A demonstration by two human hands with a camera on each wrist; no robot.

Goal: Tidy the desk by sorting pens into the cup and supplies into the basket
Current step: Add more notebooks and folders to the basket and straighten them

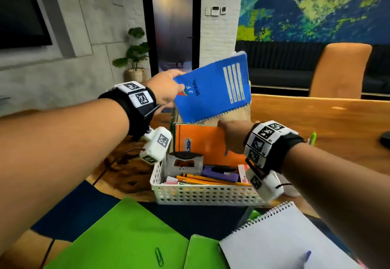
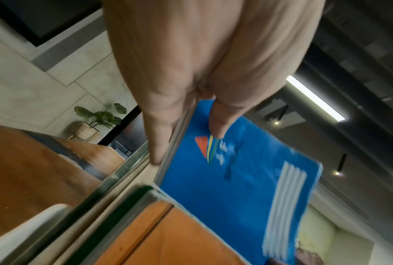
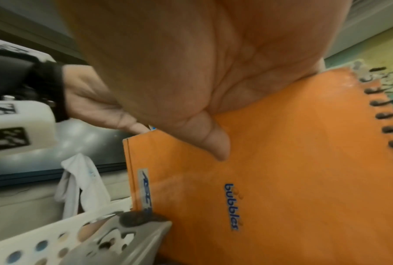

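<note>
Above the white basket, the left hand pinches the blue notebook by its corner, while the right hand grips the top of the orange notebook standing inside the basket.

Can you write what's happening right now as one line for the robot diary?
left hand: holds blue notebook above basket | right hand: grips orange notebook standing in basket | step: notebooks going in

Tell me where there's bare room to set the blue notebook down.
Bare wood desk lies right of the basket, before the orange chair. The basket is crowded, and the near edge is covered by the green folder and white pad.
</note>
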